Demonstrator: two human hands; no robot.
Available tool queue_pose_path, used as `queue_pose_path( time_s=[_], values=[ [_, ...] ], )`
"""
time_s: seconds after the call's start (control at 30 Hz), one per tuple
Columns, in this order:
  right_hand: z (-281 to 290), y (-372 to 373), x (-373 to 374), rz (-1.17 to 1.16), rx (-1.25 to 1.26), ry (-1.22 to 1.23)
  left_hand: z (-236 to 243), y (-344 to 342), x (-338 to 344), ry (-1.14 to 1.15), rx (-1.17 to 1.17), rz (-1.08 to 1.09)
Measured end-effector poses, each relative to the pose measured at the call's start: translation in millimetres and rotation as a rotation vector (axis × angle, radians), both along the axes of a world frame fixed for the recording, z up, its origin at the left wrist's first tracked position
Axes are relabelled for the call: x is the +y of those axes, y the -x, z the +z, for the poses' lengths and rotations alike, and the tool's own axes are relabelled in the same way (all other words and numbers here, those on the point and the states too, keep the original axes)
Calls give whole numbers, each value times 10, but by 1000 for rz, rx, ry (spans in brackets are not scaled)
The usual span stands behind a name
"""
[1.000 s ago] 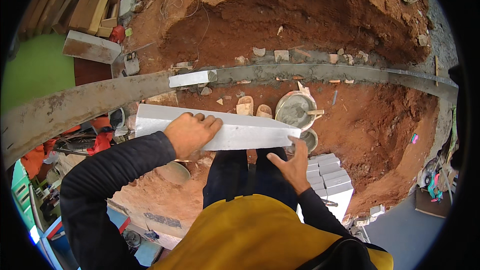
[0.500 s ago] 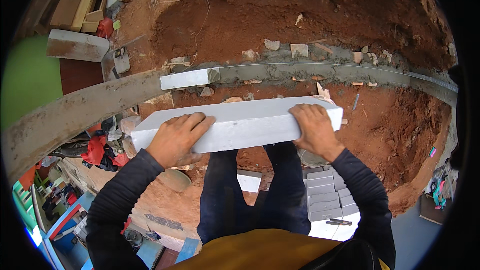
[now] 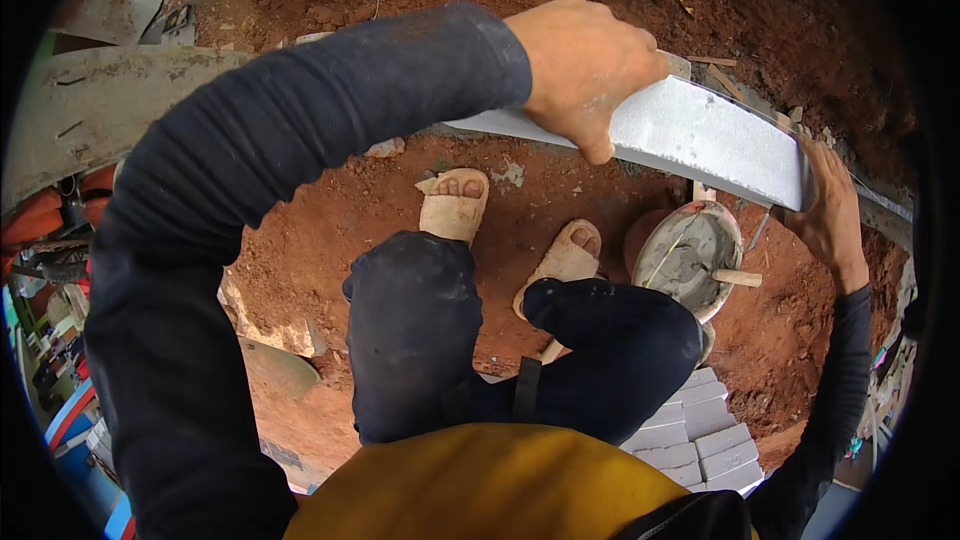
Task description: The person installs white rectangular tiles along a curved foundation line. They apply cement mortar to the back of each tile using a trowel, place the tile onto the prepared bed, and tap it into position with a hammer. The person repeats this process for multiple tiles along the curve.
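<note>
My left hand point(image 3: 590, 70) grips the white aerated-concrete block point(image 3: 715, 130), thumb at its near edge; my right hand point(image 3: 828, 208), half-curled, clasps its right end.

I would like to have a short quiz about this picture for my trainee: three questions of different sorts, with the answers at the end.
1. True or false: the left hand and the right hand both grip the white block.

2. Which colour is the mix in the bucket?
A) red
B) grey
C) black

3. Complete: on the feet are beige ____.

Key: 1. True. 2. B. 3. sandals.
</note>
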State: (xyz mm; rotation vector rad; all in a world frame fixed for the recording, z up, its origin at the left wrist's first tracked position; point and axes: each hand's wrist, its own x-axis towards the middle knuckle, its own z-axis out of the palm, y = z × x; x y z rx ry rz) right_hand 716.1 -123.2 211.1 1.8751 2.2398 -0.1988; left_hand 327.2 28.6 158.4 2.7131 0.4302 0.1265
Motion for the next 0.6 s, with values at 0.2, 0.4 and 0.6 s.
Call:
queue_pose_path(
  time_s=[0.2, 0.4, 0.6],
  values=[
    [-402, 171, 85, -14, 12, -68, -231, 66, 23, -168, 110, 11],
    [-631, 342, 168, -31, -139, -29, -390, 160, 67, -159, 224, 15],
    [-788, 483, 208, -29, -130, -37, -537, 218, 112, -135, 268, 17]
  ],
)
